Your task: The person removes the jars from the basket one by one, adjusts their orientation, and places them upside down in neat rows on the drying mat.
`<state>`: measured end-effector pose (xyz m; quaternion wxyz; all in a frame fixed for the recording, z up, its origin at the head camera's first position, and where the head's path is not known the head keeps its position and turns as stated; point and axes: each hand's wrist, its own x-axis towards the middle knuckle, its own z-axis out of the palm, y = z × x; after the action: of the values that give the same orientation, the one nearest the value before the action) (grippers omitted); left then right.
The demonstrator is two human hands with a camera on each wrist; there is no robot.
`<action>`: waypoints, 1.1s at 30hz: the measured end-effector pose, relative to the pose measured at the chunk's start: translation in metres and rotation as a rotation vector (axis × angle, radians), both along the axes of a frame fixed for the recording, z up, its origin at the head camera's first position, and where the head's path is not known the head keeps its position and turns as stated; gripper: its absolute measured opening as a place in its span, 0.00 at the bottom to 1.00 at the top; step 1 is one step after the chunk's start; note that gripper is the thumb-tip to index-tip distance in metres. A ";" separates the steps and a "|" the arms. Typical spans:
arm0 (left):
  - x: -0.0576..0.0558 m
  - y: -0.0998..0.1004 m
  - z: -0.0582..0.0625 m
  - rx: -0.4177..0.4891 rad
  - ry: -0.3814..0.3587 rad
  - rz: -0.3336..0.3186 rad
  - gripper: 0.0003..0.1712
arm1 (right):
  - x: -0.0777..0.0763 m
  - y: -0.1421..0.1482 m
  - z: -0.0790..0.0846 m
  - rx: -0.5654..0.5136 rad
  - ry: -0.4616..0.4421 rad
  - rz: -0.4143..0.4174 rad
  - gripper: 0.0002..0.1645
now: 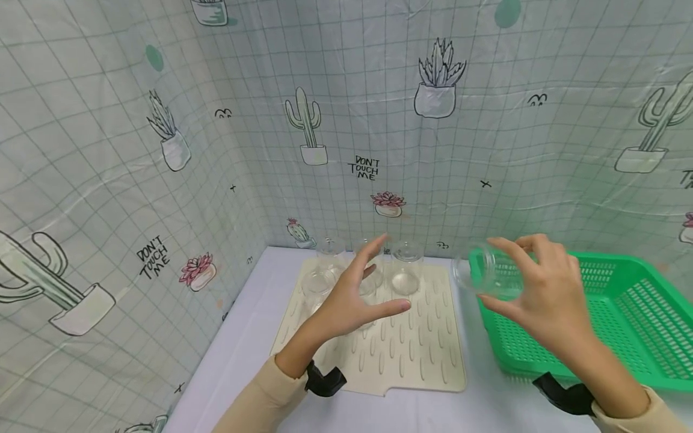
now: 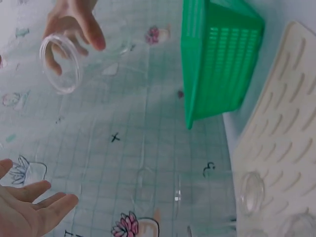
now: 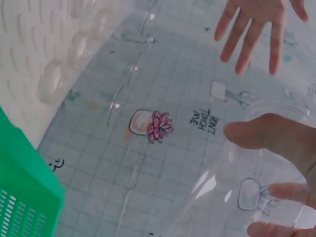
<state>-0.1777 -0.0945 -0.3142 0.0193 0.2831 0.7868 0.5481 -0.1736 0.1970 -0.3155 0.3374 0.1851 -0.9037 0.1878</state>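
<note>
A clear jar (image 1: 476,270) lies on its side in the air in my right hand (image 1: 557,294), its thumb and fingers gripping it on opposite sides. The jar's round rim (image 2: 60,64) points leftward in the head view. My left hand (image 1: 346,300) hovers over the cream ridged mat (image 1: 400,367), thumb and fingers spread apart and holding nothing. Several other clear jars (image 1: 406,270) stand on the mat's far part, some partly hidden behind the left hand. The right wrist view shows the left hand (image 3: 259,24) with its fingers extended.
To the right of the mat is a green perforated basket (image 1: 612,260), below and behind the right hand. White cloth (image 1: 227,367) covers the table. A grid-patterned curtain (image 1: 346,78) with printed cacti hangs behind and along the left side.
</note>
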 end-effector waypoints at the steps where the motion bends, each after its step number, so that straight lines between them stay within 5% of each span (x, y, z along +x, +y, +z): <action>1: 0.000 0.003 0.004 0.022 0.007 -0.016 0.52 | 0.000 -0.002 0.000 0.009 0.008 -0.006 0.49; 12: -0.004 0.029 0.011 0.081 -0.004 -0.089 0.49 | 0.002 -0.022 -0.003 0.130 0.114 -0.043 0.48; 33: -0.010 0.057 0.008 0.160 -0.109 -0.145 0.41 | 0.002 -0.050 -0.014 0.138 0.349 -0.054 0.50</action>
<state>-0.1873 -0.0371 -0.3064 0.0792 0.3096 0.7158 0.6208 -0.1718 0.1467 -0.3297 0.4805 0.2131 -0.8468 0.0811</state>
